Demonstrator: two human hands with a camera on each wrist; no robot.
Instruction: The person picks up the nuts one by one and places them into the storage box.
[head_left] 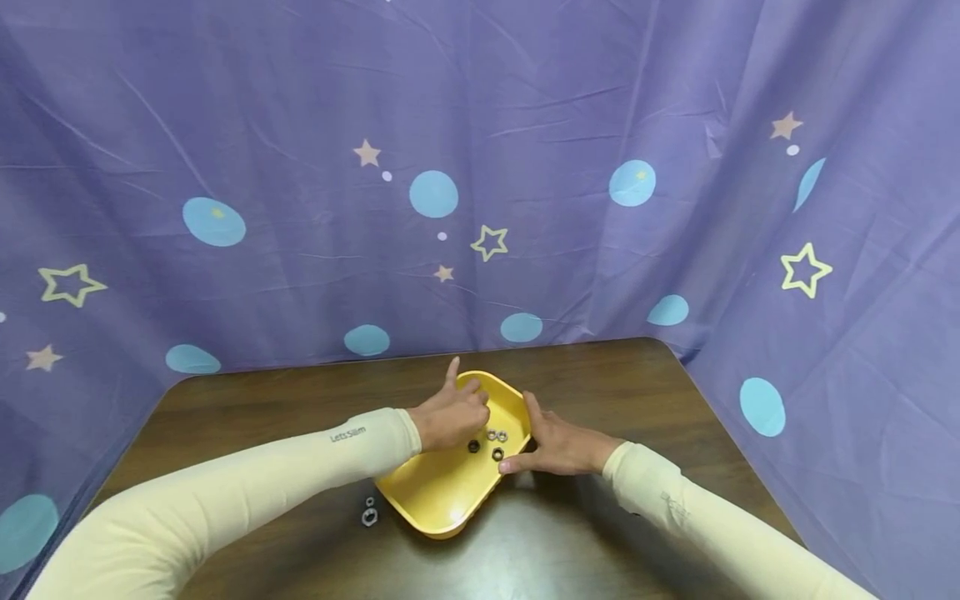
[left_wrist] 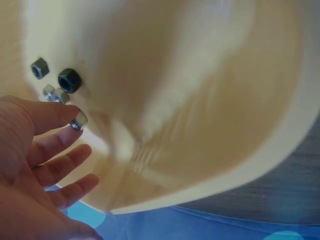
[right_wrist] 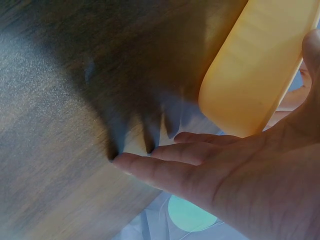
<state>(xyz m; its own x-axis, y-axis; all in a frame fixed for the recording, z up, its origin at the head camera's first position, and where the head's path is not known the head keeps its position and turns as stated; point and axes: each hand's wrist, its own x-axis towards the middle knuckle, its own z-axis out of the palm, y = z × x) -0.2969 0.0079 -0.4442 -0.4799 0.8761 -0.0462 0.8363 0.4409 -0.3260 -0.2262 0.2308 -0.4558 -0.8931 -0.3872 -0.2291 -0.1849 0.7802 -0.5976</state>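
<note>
Above the inside of a yellow plastic bin (head_left: 431, 492), my left hand (head_left: 452, 417) pinches a silver hex nut (left_wrist: 79, 120) between thumb and index finger. Its other fingers are spread. Two dark nuts (left_wrist: 69, 80) and two smaller silver nuts (left_wrist: 60, 95) lie on the bin floor near that hand. At the bin's right end, my right hand (head_left: 562, 443) spans the outside with its thumb at the rim. In the right wrist view its fingers (right_wrist: 160, 172) reach out straight beside the bin wall, low over the table.
A larger silver nut (head_left: 370, 517) and a small one (head_left: 370, 502) lie on the brown wooden table (head_left: 285, 408), left of the bin's near end. A purple curtain (head_left: 480, 150) with stars and blue dots hangs behind the table and along its sides.
</note>
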